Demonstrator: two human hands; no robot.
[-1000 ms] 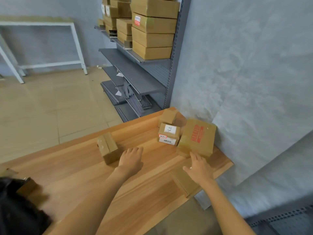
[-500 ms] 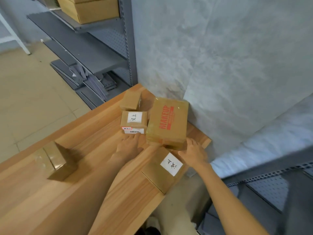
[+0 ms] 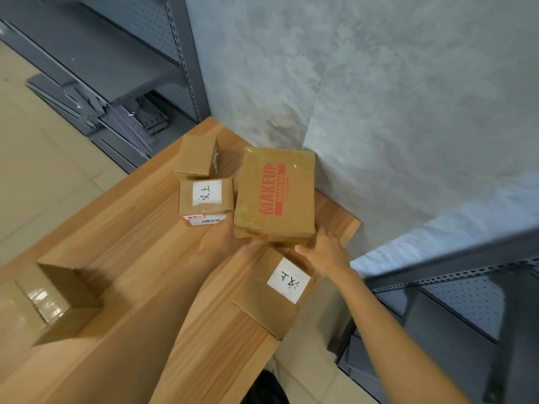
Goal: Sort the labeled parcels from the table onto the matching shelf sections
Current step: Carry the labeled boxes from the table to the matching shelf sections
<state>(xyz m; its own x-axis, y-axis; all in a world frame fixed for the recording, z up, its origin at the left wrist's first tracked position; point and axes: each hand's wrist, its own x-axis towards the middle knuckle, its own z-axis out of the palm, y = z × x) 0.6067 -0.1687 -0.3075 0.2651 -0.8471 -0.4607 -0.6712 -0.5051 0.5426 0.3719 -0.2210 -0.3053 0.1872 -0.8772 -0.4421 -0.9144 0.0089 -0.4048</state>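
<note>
**Two hands take hold of a makeup parcel at the corner of a wooden tabletop**

Seen from above, a light wooden tabletop fills the lower left, its far corner set against a grey mottled wall.

A flat brown cardboard parcel printed with the red word MAKEUP sits near that corner, close to the wall. Both hands meet its near edge. The left hand reaches in at the parcel's near left corner, its fingers tucked under or against the edge; they are hidden there, so I cannot tell whether they curl around it. The right hand is at the near right corner, thumb and fingers curled against the parcel's edge.

Just left of this parcel, touching or almost touching it, stands a small cardboard box with a white handwritten label on top and a barcode sticker on its front. Behind that box is a plain small cardboard box.

Nearer the camera, between the two forearms, a flat cardboard box with a white handwritten label lies at the tabletop's right edge, partly overhanging it. At far left, well apart from the others, stands a taped plain cardboard box.

A grey metal shelf unit with perforated back panels stands beyond the tabletop at upper left.
</note>
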